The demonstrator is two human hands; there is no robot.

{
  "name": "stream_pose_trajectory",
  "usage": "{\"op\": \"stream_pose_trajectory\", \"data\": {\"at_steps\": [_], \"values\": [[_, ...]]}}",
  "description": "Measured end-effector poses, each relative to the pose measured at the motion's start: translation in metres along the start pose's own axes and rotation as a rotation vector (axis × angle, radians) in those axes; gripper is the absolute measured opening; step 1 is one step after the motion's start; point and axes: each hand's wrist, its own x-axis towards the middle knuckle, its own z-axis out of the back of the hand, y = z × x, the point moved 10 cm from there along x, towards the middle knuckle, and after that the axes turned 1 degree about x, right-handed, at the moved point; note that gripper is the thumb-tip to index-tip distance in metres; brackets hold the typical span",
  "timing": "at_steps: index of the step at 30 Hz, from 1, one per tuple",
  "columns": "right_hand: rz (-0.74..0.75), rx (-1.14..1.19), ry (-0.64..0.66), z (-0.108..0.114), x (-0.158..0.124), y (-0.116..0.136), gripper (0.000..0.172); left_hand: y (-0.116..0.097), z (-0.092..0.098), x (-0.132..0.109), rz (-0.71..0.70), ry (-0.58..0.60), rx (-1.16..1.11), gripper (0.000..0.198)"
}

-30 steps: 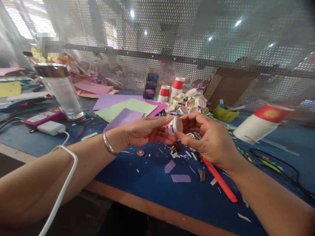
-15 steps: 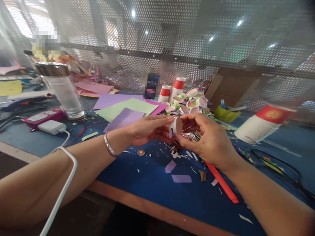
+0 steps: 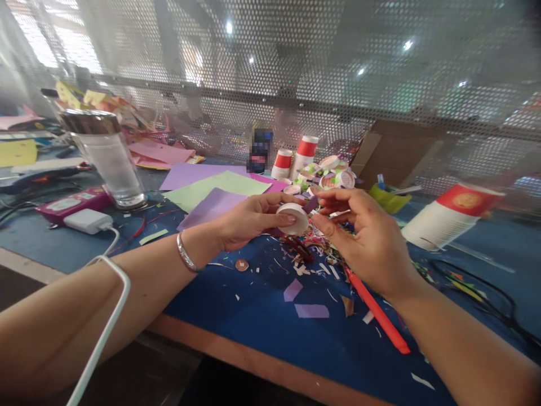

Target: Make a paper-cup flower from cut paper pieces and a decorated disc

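My left hand (image 3: pixel 257 220) pinches a cut-off paper cup bottom (image 3: pixel 295 219), a shallow white round piece, with the thumb on its face. From its upper right edge sticks a small purple paper piece (image 3: pixel 311 204). Just to the right, my right hand (image 3: pixel 359 234) is held with thumb and fingers apart, close to the cup bottom; whether a fingertip touches the purple piece is hard to make out. Behind the hands lies a heap of similar cup bottoms (image 3: pixel 332 175) with green and purple bits. Paper scraps (image 3: pixel 310 310) and a red-handled tool (image 3: pixel 378 310) lie below.
Coloured paper sheets (image 3: pixel 215 189) and a glass water bottle (image 3: pixel 110 160) are on the left, near a magenta power strip (image 3: pixel 76 206). A white cable (image 3: pixel 107 316) crosses my left forearm. Stacked paper cups (image 3: pixel 452 217) lie tilted at right, before a cardboard box (image 3: pixel 393 149).
The cup bottom has turned in my left hand, its round face now towards me under the thumb. My right fingers have come off it and spread slightly to the right.
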Motion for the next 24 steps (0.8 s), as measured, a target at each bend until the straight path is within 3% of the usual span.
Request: {"op": "stream_pose_trajectory", "data": {"at_steps": [6, 14, 20, 24], "values": [[-0.031, 0.027, -0.038, 0.006, 0.0, 0.0, 0.008, -0.003, -0.005, 0.0, -0.028, 0.033, 0.046, 0.025], [-0.052, 0.004, -0.083, 0.014, -0.002, 0.002, 0.013, -0.007, -0.002, 0.001, -0.071, 0.015, 0.129, 0.024], [0.023, -0.015, -0.048, 0.005, -0.003, 0.016, 0.011, -0.019, -0.006, -0.001, -0.212, -0.032, 0.404, 0.028], [0.035, -0.014, 0.004, -0.003, -0.003, 0.016, 0.016, -0.027, -0.005, -0.005, -0.301, -0.098, 0.602, 0.017]]}}
